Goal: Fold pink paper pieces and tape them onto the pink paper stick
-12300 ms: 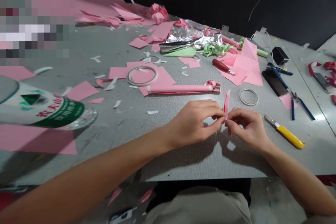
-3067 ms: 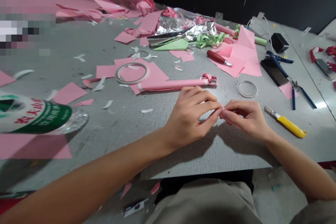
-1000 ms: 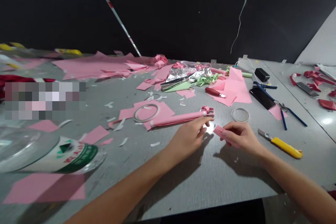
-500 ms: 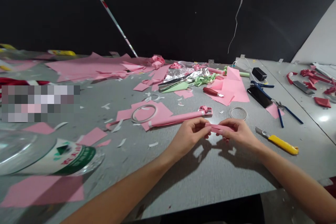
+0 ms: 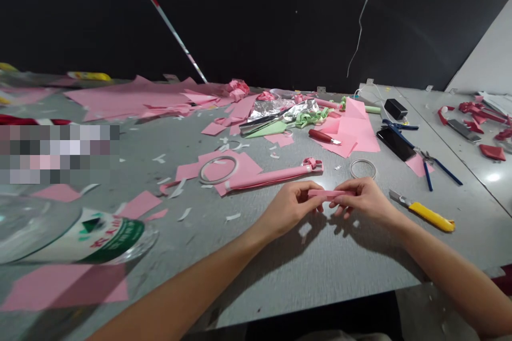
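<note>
Between my two hands, just above the grey table (image 5: 256,277), stretches a narrow folded strip of pink paper (image 5: 328,193). Its left end is pinched by my left hand (image 5: 296,201), thumb against fingers. My right hand (image 5: 361,200) grips the other end the same way. Behind the left hand lies a rolled pink paper tube (image 5: 268,178) with a looped piece at its right end. A ring of tape (image 5: 363,169) rests just beyond my right hand. To the right is a yellow utility knife (image 5: 432,217) with its blade out.
A large plastic bottle (image 5: 116,237) lies on its side at left. Another tape ring (image 5: 218,170) sits on pink paper. Farther back are scissors (image 5: 264,122), a red-handled knife (image 5: 322,136), a black phone (image 5: 396,144) and blue-handled pliers (image 5: 442,169). Paper scraps are scattered around.
The pink strip has turned to lie nearly level, and its folded length shows more from the side. Both hands stay in about the same place, still pinching it.
</note>
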### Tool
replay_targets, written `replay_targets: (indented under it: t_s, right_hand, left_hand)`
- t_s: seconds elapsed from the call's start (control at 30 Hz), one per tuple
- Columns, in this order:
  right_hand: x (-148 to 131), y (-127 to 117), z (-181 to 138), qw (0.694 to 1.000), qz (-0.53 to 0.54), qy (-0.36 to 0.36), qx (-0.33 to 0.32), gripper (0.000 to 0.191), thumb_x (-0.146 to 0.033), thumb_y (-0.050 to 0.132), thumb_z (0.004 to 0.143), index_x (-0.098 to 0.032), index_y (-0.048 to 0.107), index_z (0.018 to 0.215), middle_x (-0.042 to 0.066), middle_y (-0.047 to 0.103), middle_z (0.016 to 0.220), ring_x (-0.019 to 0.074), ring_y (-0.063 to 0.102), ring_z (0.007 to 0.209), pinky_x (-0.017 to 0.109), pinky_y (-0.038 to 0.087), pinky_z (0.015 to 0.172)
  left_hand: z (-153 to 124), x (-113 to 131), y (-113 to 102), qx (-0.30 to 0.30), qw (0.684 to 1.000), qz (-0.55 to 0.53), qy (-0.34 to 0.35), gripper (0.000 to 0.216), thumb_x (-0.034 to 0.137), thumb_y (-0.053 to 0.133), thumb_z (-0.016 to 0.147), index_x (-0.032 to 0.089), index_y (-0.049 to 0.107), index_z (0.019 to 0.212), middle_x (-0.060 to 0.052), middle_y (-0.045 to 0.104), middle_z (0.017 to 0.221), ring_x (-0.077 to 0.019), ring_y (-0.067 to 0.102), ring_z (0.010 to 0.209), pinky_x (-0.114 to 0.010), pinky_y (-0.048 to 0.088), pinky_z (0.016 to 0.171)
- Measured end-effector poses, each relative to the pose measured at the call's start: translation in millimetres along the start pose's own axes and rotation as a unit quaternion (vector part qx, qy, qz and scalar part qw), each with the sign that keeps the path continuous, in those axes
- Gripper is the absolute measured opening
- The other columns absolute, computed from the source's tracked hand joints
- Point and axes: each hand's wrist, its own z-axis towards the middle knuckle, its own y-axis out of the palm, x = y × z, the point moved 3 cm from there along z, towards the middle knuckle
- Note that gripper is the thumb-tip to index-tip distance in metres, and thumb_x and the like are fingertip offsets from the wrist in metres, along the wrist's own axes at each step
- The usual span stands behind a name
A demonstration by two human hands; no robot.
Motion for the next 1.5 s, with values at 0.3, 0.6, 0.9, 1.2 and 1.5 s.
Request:
replay_targets:
  t_s: [0.3, 0.6, 0.9, 1.2, 1.5]
  right_hand:
    - [6.8, 4.5, 3.4, 0.999, 0.031, 0.008, 0.009, 0.040, -0.048, 0.093, 0.077, -0.014, 0.083, 0.096, 0.009, 0.080, 0.079, 0.0184, 0.077, 0.064, 0.026, 0.061, 0.057]
    - [7.7, 4.5, 3.0, 0.999, 0.015, 0.004, 0.038, 0.031, -0.040, 0.089, 0.078, -0.013, 0.084, 0.094, 0.009, 0.080, 0.080, 0.0187, 0.078, 0.066, 0.027, 0.062, 0.057]
    - [9.4, 6.0, 3.7, 0.999, 0.022, 0.012, 0.031, 0.035, -0.043, 0.089, 0.078, -0.014, 0.078, 0.093, 0.008, 0.079, 0.080, 0.0151, 0.073, 0.058, 0.026, 0.060, 0.055]
    - [16.3, 7.7, 7.6, 0.999, 0.021, 0.006, 0.050, 0.024, -0.034, 0.084, 0.076, -0.014, 0.077, 0.088, 0.005, 0.076, 0.069, 0.0151, 0.071, 0.052, 0.024, 0.058, 0.050]
    - [15.1, 5.9, 6.2, 0.999, 0.004, 0.002, 0.055, 0.023, -0.032, 0.083, 0.078, -0.013, 0.081, 0.090, 0.005, 0.076, 0.065, 0.0166, 0.074, 0.058, 0.026, 0.059, 0.056]
  left_hand:
    - [2.5, -6.5, 5.3, 0.002, 0.999, -0.038, -0.020, 0.023, 0.039, 0.074, 0.088, 0.016, 0.073, 0.087, -0.002, 0.070, 0.066, -0.0156, 0.064, 0.059, -0.027, 0.049, 0.060]
    - [5.1, -12.2, 5.5, -0.007, 0.995, -0.090, -0.044, 0.032, 0.047, 0.081, 0.084, 0.016, 0.075, 0.094, 0.000, 0.069, 0.065, -0.0137, 0.060, 0.055, -0.026, 0.045, 0.057]
    - [1.0, -0.1, 3.6, 0.007, 0.999, 0.028, -0.012, 0.028, 0.042, 0.069, 0.093, 0.018, 0.079, 0.085, -0.004, 0.074, 0.075, -0.0166, 0.063, 0.062, -0.027, 0.048, 0.061]
    - [2.9, -8.0, 4.6, 0.025, 0.999, -0.003, -0.020, 0.022, 0.036, 0.074, 0.088, 0.017, 0.084, 0.093, -0.003, 0.073, 0.069, -0.0156, 0.061, 0.057, -0.026, 0.045, 0.057]
    - [4.7, -13.9, 4.5, -0.002, 0.993, -0.097, -0.070, 0.030, 0.044, 0.075, 0.089, 0.016, 0.079, 0.084, -0.002, 0.069, 0.068, -0.0136, 0.060, 0.057, -0.026, 0.045, 0.057]
